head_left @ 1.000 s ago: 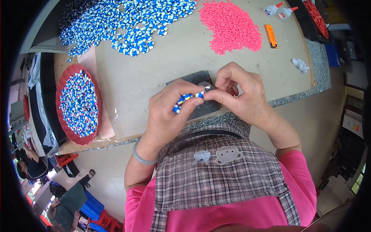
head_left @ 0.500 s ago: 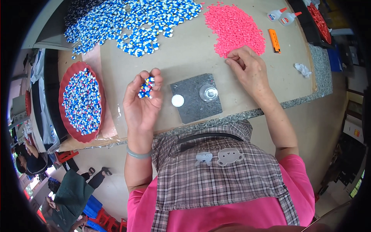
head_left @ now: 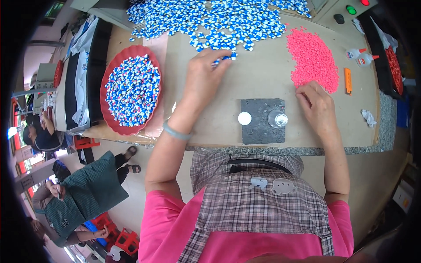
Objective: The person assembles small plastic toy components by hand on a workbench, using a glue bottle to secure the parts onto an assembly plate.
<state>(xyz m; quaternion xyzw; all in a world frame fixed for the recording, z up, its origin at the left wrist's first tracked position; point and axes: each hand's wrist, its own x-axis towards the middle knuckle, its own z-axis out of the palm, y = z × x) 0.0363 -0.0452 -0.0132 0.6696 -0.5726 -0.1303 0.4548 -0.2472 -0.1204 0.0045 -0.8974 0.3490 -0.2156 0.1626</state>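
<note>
My left hand is at the near edge of a spread of small blue-and-white pieces. Its fingers curl round several such pieces, partly hidden by the palm, and one piece shows at the fingertips. At the near edge of a pile of small pink pieces, my right hand has its fingers pinched together; whatever they hold is hidden. Between the hands and nearer to me lies a dark grey slab, bearing a white round disc and a small clear round container.
A red scalloped tray full of blue-and-white pieces, some with pink, stands at left. Two small red-tipped bottles, an orange lighter-like object and crumpled tissue lie at right. A person in a dark green apron is at lower left.
My left hand has turned from palm up to palm down and reached forward to the blue-and-white pieces. My right hand stays at the pink pile. The whole view has shifted left.
</note>
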